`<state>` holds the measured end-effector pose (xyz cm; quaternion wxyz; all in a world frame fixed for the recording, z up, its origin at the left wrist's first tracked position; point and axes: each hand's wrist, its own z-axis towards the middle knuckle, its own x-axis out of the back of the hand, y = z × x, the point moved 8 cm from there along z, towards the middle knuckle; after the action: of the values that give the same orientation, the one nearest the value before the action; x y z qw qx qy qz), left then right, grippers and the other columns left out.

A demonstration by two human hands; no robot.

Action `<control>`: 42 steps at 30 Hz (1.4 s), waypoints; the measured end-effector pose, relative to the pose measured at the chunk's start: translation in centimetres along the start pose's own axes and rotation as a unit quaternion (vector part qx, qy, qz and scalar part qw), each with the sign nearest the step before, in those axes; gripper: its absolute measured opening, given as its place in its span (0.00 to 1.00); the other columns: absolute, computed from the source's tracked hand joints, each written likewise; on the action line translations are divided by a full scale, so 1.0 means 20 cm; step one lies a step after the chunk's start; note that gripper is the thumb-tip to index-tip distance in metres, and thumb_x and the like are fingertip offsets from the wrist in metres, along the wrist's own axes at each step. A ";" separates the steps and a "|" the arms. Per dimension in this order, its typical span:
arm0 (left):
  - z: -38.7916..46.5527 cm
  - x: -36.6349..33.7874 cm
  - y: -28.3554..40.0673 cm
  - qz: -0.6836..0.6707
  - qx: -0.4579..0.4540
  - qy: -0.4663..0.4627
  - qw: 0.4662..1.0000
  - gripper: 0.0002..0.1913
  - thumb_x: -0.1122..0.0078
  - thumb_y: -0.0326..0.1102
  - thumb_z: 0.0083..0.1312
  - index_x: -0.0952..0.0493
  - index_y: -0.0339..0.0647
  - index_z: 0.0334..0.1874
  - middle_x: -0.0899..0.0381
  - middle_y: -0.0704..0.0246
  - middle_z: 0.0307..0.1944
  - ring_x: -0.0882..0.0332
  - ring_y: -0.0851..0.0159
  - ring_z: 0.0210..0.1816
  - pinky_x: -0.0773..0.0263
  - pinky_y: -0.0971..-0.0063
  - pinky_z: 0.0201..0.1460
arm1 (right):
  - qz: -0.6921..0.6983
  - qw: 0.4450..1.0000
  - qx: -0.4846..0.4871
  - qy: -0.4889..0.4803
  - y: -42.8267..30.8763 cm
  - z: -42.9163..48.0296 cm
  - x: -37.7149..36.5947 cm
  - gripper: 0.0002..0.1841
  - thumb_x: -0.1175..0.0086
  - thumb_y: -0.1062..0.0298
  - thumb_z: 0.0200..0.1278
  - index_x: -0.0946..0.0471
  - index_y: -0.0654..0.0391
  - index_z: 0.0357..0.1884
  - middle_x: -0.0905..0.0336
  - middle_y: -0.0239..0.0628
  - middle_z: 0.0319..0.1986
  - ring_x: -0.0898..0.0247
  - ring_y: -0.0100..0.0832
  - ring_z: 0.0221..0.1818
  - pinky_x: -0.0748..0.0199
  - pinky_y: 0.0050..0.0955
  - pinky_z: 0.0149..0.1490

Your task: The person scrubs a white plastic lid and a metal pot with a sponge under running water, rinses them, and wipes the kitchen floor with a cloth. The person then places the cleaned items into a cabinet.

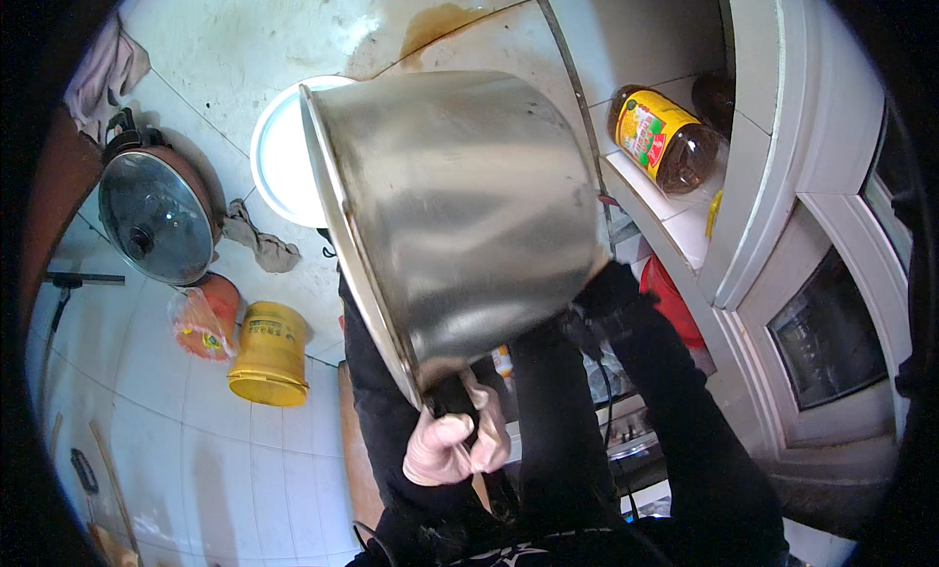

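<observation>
A large stainless steel pot (469, 200) is tipped on its side before me, with its rim to the left and its base to the right. Its inside faces away from view. My left hand (456, 441), in a pale, thin-looking glove, is closed around a black handle (449, 400) at the near end of the rim. Only a sliver of my right hand (600, 262) shows at the pot's base; its fingers are hidden behind the metal. Partly behind the rim is a round white lid or basin (287, 156) with a pale blue edge.
Left stand a lidded pan (158, 215), a crumpled grey cloth (260, 237), an orange tub (209, 317) and a yellow bucket (270, 350). A purplish cloth (110, 68) hangs far left. Right, an oil bottle (664, 141) lies on a tiled ledge (671, 207). A brown stain (436, 28) marks the surface beyond.
</observation>
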<state>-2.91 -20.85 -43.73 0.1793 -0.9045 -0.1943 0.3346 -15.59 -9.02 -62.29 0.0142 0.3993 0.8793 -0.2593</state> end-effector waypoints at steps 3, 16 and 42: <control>0.01 0.07 0.08 0.011 -0.024 0.052 0.998 0.16 0.38 0.33 0.65 0.28 0.40 0.52 0.25 0.60 0.26 0.28 0.63 0.19 0.37 0.71 0.20 | 0.180 0.980 -0.070 0.040 0.04 -0.14 -0.08 0.25 0.59 0.56 0.76 0.34 0.59 0.67 0.25 0.41 0.56 0.23 0.35 0.51 0.24 0.30 0.49; -0.03 -0.05 -0.05 -0.083 0.010 -0.028 0.996 0.14 0.41 0.34 0.67 0.30 0.40 0.52 0.26 0.59 0.23 0.27 0.64 0.18 0.36 0.73 0.20 | -0.032 0.996 0.065 0.044 -0.18 0.15 0.08 0.24 0.58 0.62 0.76 0.36 0.60 0.70 0.30 0.47 0.63 0.33 0.35 0.65 0.38 0.31 0.69; 0.01 0.10 0.21 0.004 -0.070 0.021 0.997 0.18 0.42 0.37 0.66 0.28 0.39 0.57 0.21 0.64 0.33 0.32 0.70 0.17 0.40 0.75 0.18 | -0.267 0.841 0.169 0.439 -0.46 -0.23 0.22 0.37 0.38 0.84 0.52 0.35 0.68 0.68 0.29 0.45 0.61 0.33 0.32 0.63 0.36 0.31 0.68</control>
<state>-0.65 -23.59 -46.79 0.1179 -0.9223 -0.2104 0.3020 -24.28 -8.93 -55.19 -0.5109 0.2170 0.8087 -0.1948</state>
